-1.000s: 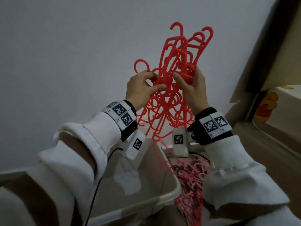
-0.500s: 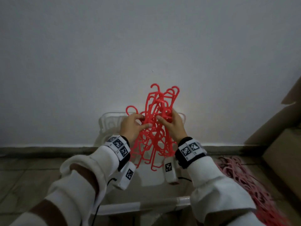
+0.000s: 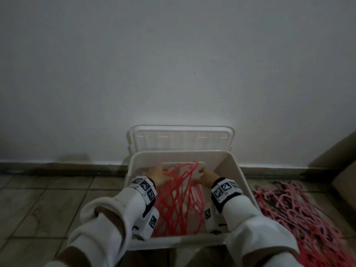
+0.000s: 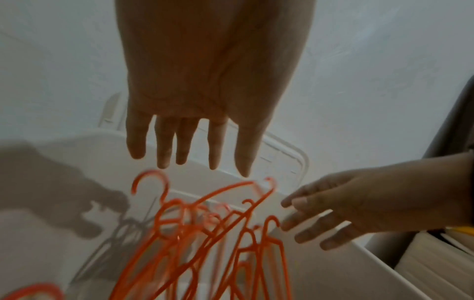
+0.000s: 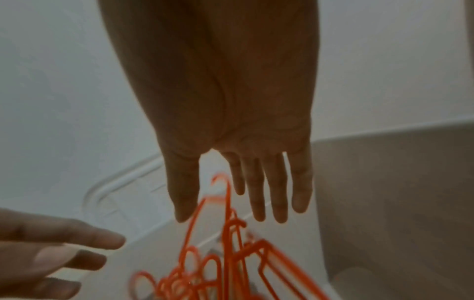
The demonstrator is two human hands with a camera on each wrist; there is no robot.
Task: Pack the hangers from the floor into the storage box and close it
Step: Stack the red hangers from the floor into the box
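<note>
Now both the left hand and right hand are hanging with fingers straight, gripping nothing. Beneath them red hangers are lying blurred inside the storage box.

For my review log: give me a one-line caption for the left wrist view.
Left hand open, fingers straight, above blurred red hangers in the white storage box; right hand open alongside.

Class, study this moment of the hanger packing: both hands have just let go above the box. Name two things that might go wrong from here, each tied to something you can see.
1. The red hangers lie in a loose tangle with hooks reaching up near the far rim of the storage box; they may stop the lid from shutting flat.
2. The pink hanger pile on the floor is knotted together, so the next grab may drag extra hangers along.
</note>
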